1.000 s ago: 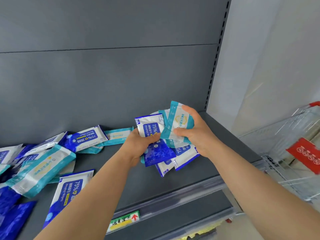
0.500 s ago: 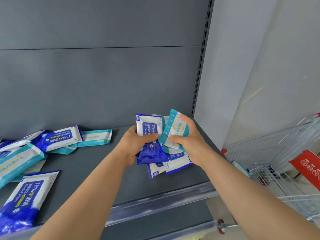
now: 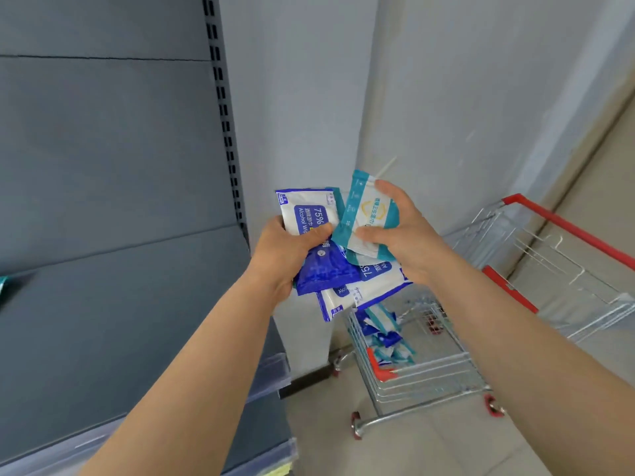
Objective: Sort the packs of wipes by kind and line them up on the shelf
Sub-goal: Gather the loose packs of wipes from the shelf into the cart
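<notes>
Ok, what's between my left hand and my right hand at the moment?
In the head view the gap is filled: blue alcohol packs gripped by the left hand, and a teal pack pinched by the right hand.

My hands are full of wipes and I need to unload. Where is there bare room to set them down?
The grey shelf board is bare from the teal corner at the picture's left to the slotted upright, forward to the clear price rail. Crowded: the cart's end nearest the shelf, heaped with packs.
</notes>
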Tool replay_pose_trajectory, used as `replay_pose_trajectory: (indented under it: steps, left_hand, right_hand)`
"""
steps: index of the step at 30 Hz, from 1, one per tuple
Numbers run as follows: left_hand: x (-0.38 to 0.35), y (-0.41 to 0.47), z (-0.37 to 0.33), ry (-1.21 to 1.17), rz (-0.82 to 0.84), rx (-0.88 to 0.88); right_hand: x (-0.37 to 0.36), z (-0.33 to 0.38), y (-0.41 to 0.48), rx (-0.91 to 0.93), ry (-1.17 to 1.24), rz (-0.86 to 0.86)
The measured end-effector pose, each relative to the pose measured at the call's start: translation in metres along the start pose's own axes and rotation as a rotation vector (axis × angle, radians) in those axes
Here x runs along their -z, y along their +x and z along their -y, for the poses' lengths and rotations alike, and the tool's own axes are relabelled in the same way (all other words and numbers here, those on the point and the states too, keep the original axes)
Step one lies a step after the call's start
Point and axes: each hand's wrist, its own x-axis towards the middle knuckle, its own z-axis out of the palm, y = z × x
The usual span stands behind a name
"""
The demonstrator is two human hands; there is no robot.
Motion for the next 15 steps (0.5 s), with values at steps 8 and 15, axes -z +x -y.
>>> replay_pose_trajectory:
  steps: [8,15]
  left_hand:
    - [-0.126,0.09,0.072,-0.006,0.038,0.112]
    - [-0.183,0.18,0.154,0.005,0.034,0.307]
  right_hand:
    - [0.128,-0.056,0.061,-0.134,-0.007,-0.152]
    - [0.2,-0.141,0.144,-0.319,-0.017,-0.135]
